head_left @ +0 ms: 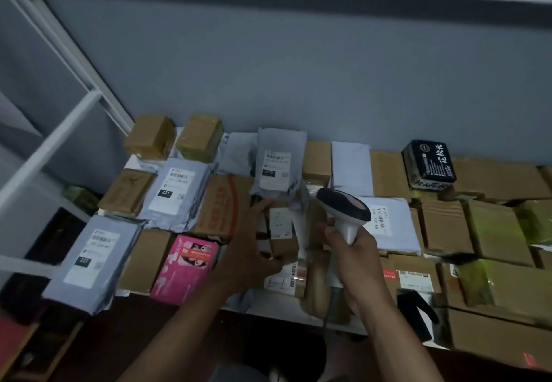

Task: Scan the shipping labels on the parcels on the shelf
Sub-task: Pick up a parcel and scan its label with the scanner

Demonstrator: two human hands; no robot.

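Box, small, probably light and stiff: gripped by its sides in left hand; scanner clasped in right hand at 3 o'clock.

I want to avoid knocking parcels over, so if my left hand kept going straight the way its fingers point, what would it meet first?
Probably the grey plastic mailer bag marked 010, just beyond the left hand, which grips a small brown cardboard box. Depth is unclear from one view.

Scanner right of small box; mailer behind box; all on shelf.
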